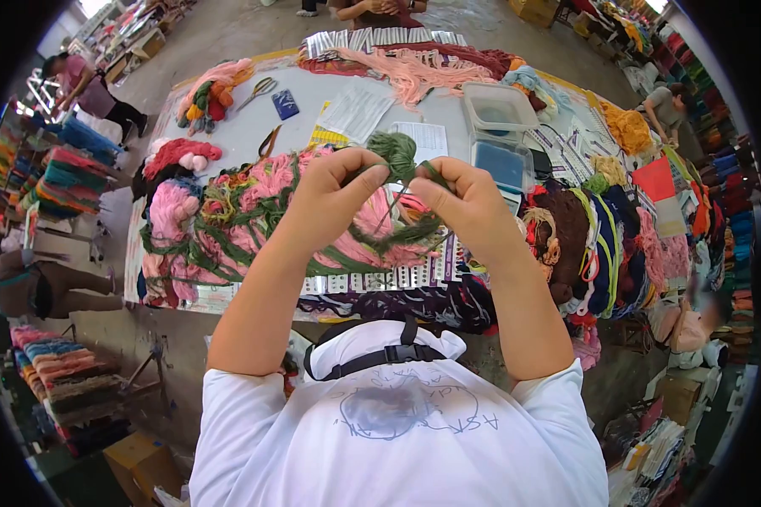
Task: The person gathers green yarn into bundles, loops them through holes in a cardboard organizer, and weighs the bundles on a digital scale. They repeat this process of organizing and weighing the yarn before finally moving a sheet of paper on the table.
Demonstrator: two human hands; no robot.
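Note:
Both my hands are raised over the near middle of the table, close together. My left hand is closed in a pinch on the green yarn, whose bundled part bulges up between the hands. My right hand pinches strands of the same yarn, thumb against fingers. Dark green strands loop down beneath my hands onto a heap of pink yarn. Under the heap's near edge lie white printed cards in a row.
Scissors and a dark blue packet lie at the far left, near paper sheets. Clear plastic boxes stand right of centre. Multicoloured yarn fills the right side. Other people are around the table.

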